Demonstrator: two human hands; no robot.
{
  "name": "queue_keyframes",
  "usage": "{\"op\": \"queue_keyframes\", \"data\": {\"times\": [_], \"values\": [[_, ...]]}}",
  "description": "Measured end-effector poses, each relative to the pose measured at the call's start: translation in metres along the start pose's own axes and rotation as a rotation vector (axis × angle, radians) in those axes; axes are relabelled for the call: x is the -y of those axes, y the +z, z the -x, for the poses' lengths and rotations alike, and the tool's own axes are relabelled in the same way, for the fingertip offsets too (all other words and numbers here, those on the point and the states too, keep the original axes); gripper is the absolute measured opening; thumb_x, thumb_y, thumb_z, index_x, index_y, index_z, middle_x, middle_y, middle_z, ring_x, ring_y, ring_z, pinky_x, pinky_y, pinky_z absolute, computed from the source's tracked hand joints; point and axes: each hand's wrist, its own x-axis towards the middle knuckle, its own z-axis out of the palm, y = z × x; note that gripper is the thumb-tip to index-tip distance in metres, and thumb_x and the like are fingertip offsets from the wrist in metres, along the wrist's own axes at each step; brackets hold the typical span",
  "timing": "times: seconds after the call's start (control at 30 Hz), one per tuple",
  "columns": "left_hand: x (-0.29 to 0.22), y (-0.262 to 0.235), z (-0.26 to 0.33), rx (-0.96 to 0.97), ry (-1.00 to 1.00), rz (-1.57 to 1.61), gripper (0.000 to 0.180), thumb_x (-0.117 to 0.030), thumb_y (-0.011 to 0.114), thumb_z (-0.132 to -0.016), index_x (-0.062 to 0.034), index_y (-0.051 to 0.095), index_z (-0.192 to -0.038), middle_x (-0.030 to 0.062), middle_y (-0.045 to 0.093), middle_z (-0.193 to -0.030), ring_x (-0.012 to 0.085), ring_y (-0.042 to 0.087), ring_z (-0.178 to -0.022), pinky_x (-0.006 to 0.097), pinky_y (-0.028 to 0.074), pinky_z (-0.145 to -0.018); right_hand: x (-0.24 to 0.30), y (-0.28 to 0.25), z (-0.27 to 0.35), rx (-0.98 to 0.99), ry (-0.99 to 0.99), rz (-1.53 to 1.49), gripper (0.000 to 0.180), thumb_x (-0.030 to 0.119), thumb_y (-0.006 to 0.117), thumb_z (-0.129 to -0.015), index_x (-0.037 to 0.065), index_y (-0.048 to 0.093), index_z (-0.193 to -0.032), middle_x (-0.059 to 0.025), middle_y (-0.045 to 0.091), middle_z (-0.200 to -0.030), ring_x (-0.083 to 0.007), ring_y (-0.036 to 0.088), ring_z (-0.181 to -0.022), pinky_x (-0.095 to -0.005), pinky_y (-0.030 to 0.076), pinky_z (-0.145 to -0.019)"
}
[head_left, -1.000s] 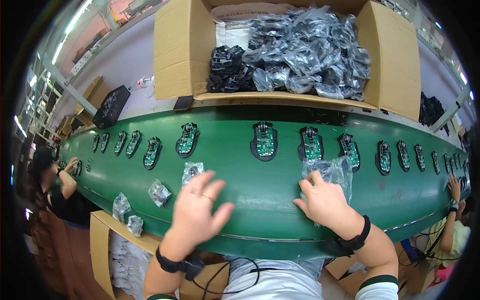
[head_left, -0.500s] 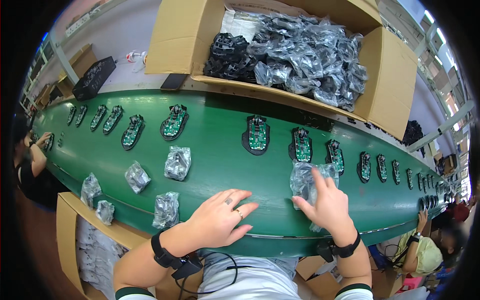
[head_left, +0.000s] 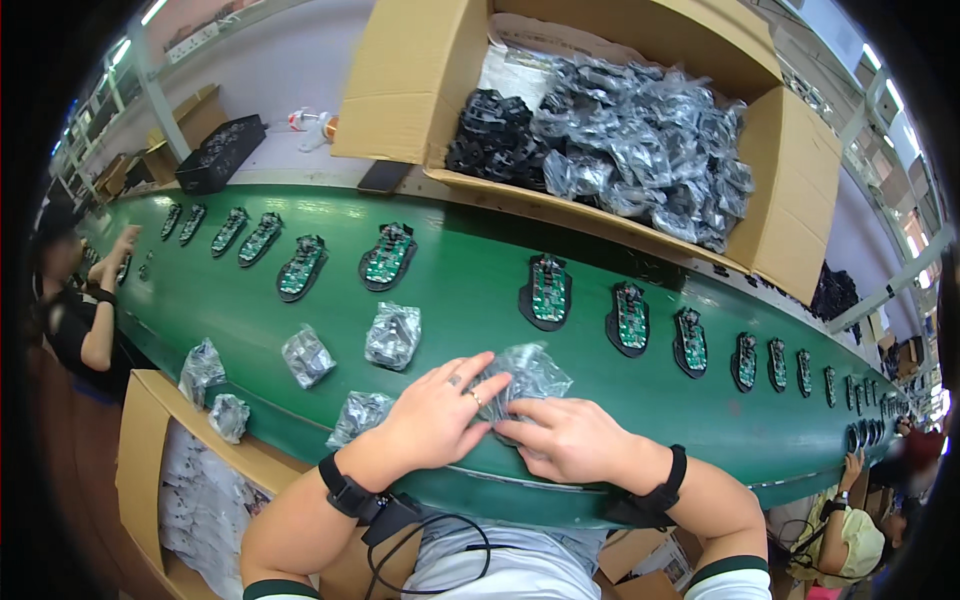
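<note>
Green conveyor belt [head_left: 480, 330] curving left to right across an assembly line, viewed from the head camera.

Item 1: left hand [head_left: 440, 415], palm down at the belt's near edge, fingers spread and laid on a clear plastic bag [head_left: 525, 378]; a ring shows on 1 finger, a black wrist strap [head_left: 345, 490] with a trailing cable on the wrist.

Item 2: right hand [head_left: 565, 440], just beside the left, fingers loosely curled and pressing the same bag from its near side. Both hands touch the bag; neither closes fully around it. The bag lies on the belt, near edge, centre of view, with a dark part inside.

Item 3: 5 more small filled bags [head_left: 393, 335] lying loose on the belt to the left, well apart from one another.

Item 4: open cardboard box [head_left: 140, 450] below the belt at left, holding pale wrapping.

Item 5: row of black mouse bases with green circuit boards [head_left: 548, 292], spaced along the belt's far side.

Item 6: large open carton [head_left: 410, 90] behind the belt, filled with black parts and silvery bagged parts.

Item 7: another person [head_left: 75, 300] at far left, a hand raised at the belt.
</note>
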Motion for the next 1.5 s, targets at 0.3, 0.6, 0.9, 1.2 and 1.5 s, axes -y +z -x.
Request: {"op": "queue_keyframes", "data": {"times": [0.3,0.6,0.9,1.2,1.5], "values": [[0.021,-0.022,-0.004,-0.539,-0.245,0.126,0.008,0.000,0.068,-0.086,-0.0026,0.067,-0.093,0.0131,0.070,-0.093,0.0318,0.068,-0.087,0.037,0.055,-0.078,-0.042,-0.028,-0.067,-0.323,0.047,-0.330,0.017,0.002,0.068,-0.087,0.001,0.073,-0.104,-0.0130,0.072,-0.090,-0.0254,0.070,-0.079,-0.0345,0.056,-0.074],[0.015,-0.032,-0.003,-0.587,-0.191,0.358,0.080,-0.009,0.077,-0.078,0.0003,0.041,-0.149,0.0179,0.053,-0.139,0.0318,0.058,-0.120,0.040,0.048,-0.101,-0.058,-0.049,-0.103,0.036,0.085,-1.084,0.016,0.012,0.068,-0.097,-0.001,0.072,-0.106,-0.0036,0.072,-0.098,-0.0094,0.063,-0.091,-0.0270,0.051,-0.083],[0.027,-0.025,0.001,-0.436,-0.230,0.295,0.023,0.001,0.070,-0.088,-0.0002,0.073,-0.111,0.0158,0.073,-0.111,0.0251,0.071,-0.097,0.035,0.056,-0.083,-0.072,-0.032,-0.117,-0.052,0.041,-0.612,0.013,0.011,0.071,-0.090,0.005,0.073,-0.101,-0.0101,0.074,-0.093,-0.0218,0.070,-0.085,-0.0332,0.055,-0.078],[0.009,-0.031,0.000,-0.704,-0.299,0.091,0.012,-0.001,0.078,-0.085,-0.0033,0.075,-0.096,0.0082,0.062,-0.093,0.0191,0.061,-0.082,0.030,0.050,-0.073,-0.039,-0.032,-0.112,-0.614,-0.127,-0.134,0.018,0.005,0.074,-0.077,0.010,0.072,-0.095,-0.0053,0.071,-0.087,-0.0269,0.067,-0.077,-0.0377,0.055,-0.068],[0.017,-0.025,0.005,-0.853,-0.358,0.405,0.005,-0.003,0.067,-0.099,0.0021,0.067,-0.102,0.0016,0.063,-0.087,0.0058,0.056,-0.069,0.020,0.045,-0.061,-0.045,-0.030,-0.112,-0.723,-0.033,-0.256,0.014,0.009,0.077,-0.085,0.005,0.073,-0.098,-0.0097,0.071,-0.084,-0.0266,0.069,-0.077,-0.0360,0.055,-0.067]]}}
